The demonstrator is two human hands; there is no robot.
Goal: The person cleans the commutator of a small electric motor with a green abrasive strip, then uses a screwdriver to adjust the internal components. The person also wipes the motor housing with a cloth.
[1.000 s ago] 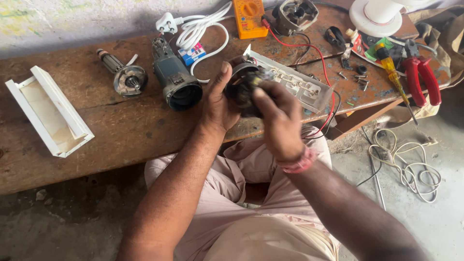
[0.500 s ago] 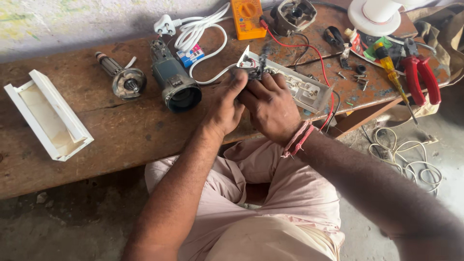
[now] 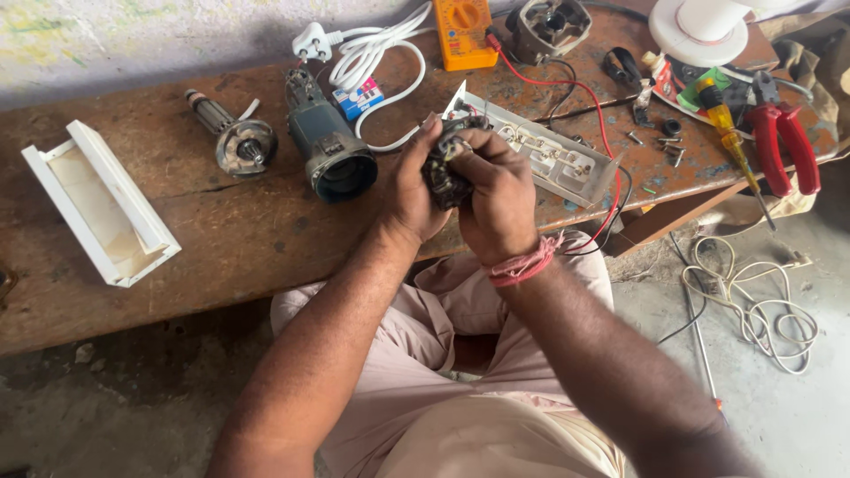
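Worn wooden workbench (image 3: pixel 204 257), rough concrete floor below. Small dark motor part (image 3: pixel 443 168) is held up just above the bench edge, cupped between both hands so it can be turned and worked close to the eye. Left hand (image 3: pixel 409 190) wraps it from the side, fingers curled; right hand (image 3: pixel 500 199) has fingertips pinched on its top. Just beside: grey grinder housing (image 3: pixel 329 150), rotor (image 3: pixel 237 137), white socket strip (image 3: pixel 549 159). Farther off: orange multimeter (image 3: pixel 465 34), red pliers (image 3: pixel 784 142).

Both hands, left hand (image 3: pixel 409 190) and right hand (image 3: pixel 498 196), clasp a dark motor part (image 3: pixel 445 165) above the wooden bench (image 3: pixel 221 239).
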